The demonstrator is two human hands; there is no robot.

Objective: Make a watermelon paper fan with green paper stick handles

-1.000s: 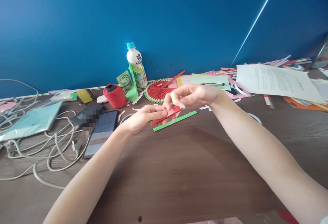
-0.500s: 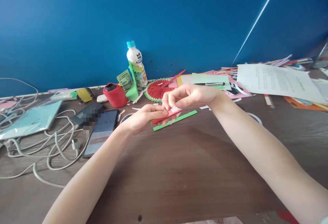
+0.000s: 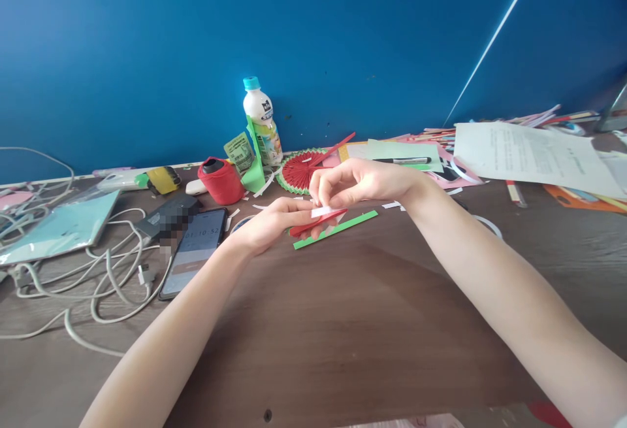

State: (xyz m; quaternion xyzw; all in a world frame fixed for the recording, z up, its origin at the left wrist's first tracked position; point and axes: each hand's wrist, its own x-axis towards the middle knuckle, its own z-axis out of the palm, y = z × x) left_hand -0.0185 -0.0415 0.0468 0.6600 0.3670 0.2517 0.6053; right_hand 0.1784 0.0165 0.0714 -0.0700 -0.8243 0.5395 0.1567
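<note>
My left hand (image 3: 272, 224) is closed on a folded red paper piece (image 3: 316, 221), held just above the brown table. My right hand (image 3: 365, 183) reaches in from the right, its fingertips pinching a small white strip (image 3: 322, 211) that lies on top of the red piece. A long green paper strip (image 3: 337, 229) lies flat on the table right under both hands. Behind them rests a round pleated red and green paper fan (image 3: 300, 172).
A phone (image 3: 194, 251) and tangled white cables (image 3: 88, 271) lie at the left. A red spool (image 3: 220, 181), a drink bottle (image 3: 262, 121) and green scraps stand by the blue wall. Paper sheets (image 3: 524, 153), a pen (image 3: 404, 161) and coloured strips cover the right.
My right fingers have come down from an open spread into a pinch on the white strip over the red piece. The left hand has stayed nearly still.
</note>
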